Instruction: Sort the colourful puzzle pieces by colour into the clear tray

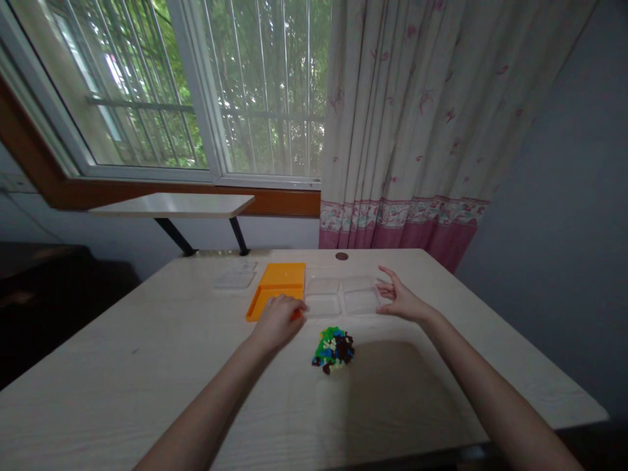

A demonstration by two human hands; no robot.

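My left hand (pixel 277 318) rests on the near right corner of an orange tray (pixel 277 282), its fingers curled over the tray's edge. My right hand (pixel 398 297) is at the right side of a clear plastic tray (pixel 343 296) with several compartments, fingers spread and touching its rim. A small heap of coloured pieces (pixel 333 349), green, blue, dark brown and white, lies on the table just in front of both trays, between my forearms.
The pale wooden table (pixel 147 366) carries a flat clear lid (pixel 234 280) left of the orange tray and has a round cable hole (pixel 341 256) near its far edge. Behind are a small shelf (pixel 171 205), a barred window and a pink-hemmed curtain (pixel 407 222).
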